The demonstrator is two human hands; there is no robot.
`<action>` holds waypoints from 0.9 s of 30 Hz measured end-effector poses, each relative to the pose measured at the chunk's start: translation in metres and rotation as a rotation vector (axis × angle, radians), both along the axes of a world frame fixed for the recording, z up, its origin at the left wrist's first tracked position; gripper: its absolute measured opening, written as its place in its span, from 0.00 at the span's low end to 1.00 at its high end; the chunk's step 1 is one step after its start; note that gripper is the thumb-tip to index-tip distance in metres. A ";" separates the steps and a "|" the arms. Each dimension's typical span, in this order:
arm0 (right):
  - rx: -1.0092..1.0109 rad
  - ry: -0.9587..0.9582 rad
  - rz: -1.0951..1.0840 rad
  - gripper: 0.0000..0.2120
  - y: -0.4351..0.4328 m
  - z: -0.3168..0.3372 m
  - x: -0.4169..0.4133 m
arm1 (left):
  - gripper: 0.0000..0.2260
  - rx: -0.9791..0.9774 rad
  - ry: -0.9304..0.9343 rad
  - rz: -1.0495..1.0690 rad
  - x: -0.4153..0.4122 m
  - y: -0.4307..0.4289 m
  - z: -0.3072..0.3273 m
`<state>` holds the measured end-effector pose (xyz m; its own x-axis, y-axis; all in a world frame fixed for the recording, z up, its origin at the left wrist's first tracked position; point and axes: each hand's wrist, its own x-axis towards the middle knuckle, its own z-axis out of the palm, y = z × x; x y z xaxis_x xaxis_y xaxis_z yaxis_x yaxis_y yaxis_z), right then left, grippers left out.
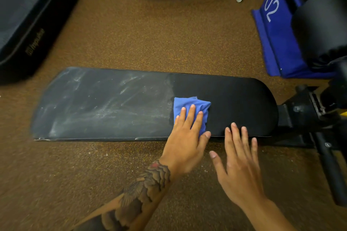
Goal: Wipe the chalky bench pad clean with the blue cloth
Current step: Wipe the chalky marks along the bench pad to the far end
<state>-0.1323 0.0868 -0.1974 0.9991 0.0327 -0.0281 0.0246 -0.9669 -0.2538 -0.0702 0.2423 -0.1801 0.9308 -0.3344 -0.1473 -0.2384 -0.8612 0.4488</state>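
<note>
Left hand [185,142], fingers [190,116] flat, presses blue cloth [195,104] at the chalk boundary; open right hand [238,161] apparently steadies bench pad [112,103].

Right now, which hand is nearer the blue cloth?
Left. The left hand presses flat on the blue cloth; the right hand is beside it, apart, fingertips over the bench pad.

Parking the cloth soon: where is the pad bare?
Bare: the clean black stretch between blue cloth and the bench pad's rounded end, and the chalky stretch left of the cloth. Crowded: the near edge, under left hand and right hand.
</note>
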 end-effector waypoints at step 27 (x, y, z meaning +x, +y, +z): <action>-0.165 -0.023 0.065 0.27 0.107 -0.006 0.075 | 0.26 0.343 -0.305 -0.021 -0.008 0.184 -0.044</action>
